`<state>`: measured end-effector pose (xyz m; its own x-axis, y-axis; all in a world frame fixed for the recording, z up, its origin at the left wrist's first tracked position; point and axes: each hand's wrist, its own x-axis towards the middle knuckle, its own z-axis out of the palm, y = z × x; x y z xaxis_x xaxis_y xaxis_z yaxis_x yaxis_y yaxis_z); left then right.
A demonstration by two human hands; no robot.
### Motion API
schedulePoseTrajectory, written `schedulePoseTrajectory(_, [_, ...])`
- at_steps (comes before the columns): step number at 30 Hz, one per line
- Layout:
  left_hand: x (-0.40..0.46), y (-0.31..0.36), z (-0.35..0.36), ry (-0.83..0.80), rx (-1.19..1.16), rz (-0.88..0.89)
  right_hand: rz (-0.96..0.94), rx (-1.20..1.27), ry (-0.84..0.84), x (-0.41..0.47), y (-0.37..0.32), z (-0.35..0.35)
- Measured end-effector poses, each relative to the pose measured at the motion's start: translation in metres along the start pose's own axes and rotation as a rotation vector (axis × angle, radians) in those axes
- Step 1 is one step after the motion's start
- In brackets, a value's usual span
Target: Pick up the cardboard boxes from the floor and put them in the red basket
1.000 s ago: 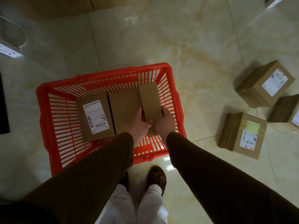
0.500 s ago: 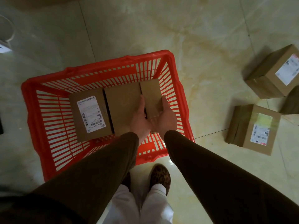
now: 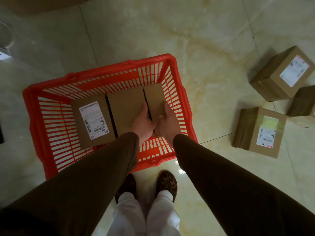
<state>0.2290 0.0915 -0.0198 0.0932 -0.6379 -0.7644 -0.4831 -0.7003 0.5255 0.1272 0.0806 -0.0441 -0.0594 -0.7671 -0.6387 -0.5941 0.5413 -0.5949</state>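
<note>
Both hands were down in the red basket (image 3: pixel 184 106), setting a narrow box (image 3: pixel 154 96) on edge against its right wall, beside a plain box (image 3: pixel 126 106) in the middle and a labelled box (image 3: pixel 92 120) toward the left. The left hand (image 3: pixel 142 124) lay against the narrow box's left face with fingers fairly straight; the right hand (image 3: pixel 167 122) wrapped its right side, thumb over the top. The step in hand looked like seating this third box. Next would come letting go, then turning right to the floor (image 3: pixel 213 48), where a near box (image 3: pixel 259 132), a far box (image 3: pixel 281 75) and a half-seen box (image 3: pixel 302 103) lay close together.
</note>
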Motion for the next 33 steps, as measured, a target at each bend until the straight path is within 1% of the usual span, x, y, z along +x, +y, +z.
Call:
schedulePoseTrajectory(2, [-0.005, -0.005, -0.004, 0.015, -0.097, -0.006, 0.024, 0.071, 0.01, -0.013, -0.005, -0.005])
schedulePoseTrajectory(9, [-0.065, 0.02, -0.035, 0.022, -0.245, 0.021, 0.018, 0.325, 0.065, -0.09, -0.037, -0.06])
schedulePoseTrajectory(12, [-0.097, 0.036, -0.043, 0.035, -0.201, 0.064, 0.042, 0.381, 0.122, -0.12, -0.043, -0.09])
schedulePoseTrajectory(14, [-0.117, 0.049, -0.045, 0.03, -0.194, 0.078, 0.111, 0.409, 0.164, -0.14, -0.043, -0.112])
schedulePoseTrajectory(17, [-0.139, 0.071, -0.039, -0.012, -0.198, 0.093, 0.145, 0.403, 0.254, -0.163, -0.032, -0.145])
schedulePoseTrajectory(20, [-0.154, 0.094, -0.015, -0.023, -0.165, 0.127, 0.136, 0.407, 0.33, -0.182, -0.012, -0.181])
schedulePoseTrajectory(25, [-0.167, 0.126, 0.047, -0.041, -0.073, 0.188, 0.154, 0.429, 0.379, -0.207, 0.034, -0.237])
schedulePoseTrajectory(28, [-0.175, 0.147, 0.09, -0.061, -0.017, 0.184, 0.161, 0.403, 0.373, -0.214, 0.067, -0.27])
schedulePoseTrajectory(31, [-0.185, 0.164, 0.131, -0.06, 0.031, 0.224, 0.171, 0.386, 0.359, -0.222, 0.1, -0.304])
schedulePoseTrajectory(33, [-0.193, 0.176, 0.155, -0.054, 0.02, 0.229, 0.168, 0.376, 0.361, -0.225, 0.118, -0.327])
